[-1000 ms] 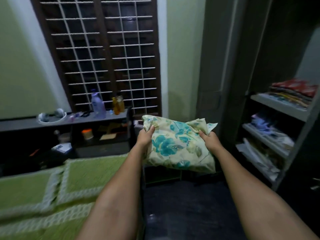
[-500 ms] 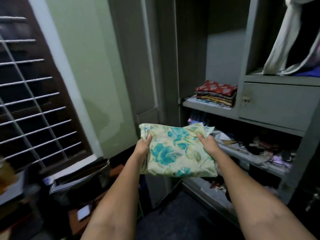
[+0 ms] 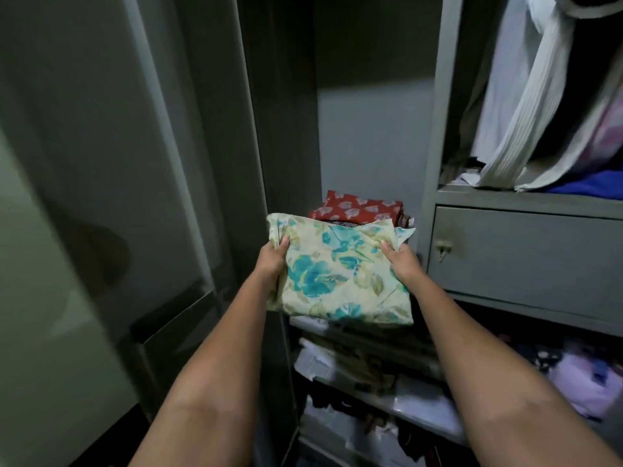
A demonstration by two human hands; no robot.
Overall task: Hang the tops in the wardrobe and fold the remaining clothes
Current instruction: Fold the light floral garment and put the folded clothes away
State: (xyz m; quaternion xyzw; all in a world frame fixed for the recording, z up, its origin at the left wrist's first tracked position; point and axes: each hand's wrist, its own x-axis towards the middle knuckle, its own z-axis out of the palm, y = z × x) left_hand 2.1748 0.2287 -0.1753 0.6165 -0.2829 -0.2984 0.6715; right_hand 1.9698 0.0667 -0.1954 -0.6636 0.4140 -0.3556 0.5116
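Open wardrobe (image 3: pixel 435 96) fills the right of frame, and mid-frame the folded floral cloth (image 3: pixel 340 274) hangs in front of the red-topped stack (image 3: pixel 357 208). Left hand (image 3: pixel 271 259) and right hand (image 3: pixel 403 262) each grasp a side, thumbs on top. Shoved in carelessly, it could unfold or topple that stack.

- The folded floral cloth (image 3: pixel 340 274) hides the near part of the red patterned stack (image 3: pixel 357 208) on the shelf behind it.
- Fingers of the left hand (image 3: pixel 271 261) and right hand (image 3: pixel 403 262) lie under the cloth, unseen.
- Hanging white garment (image 3: pixel 526 106) is cut off by the top edge.
- Lower shelves' clothes (image 3: pixel 364 372) are too dark and blurred to tell apart.
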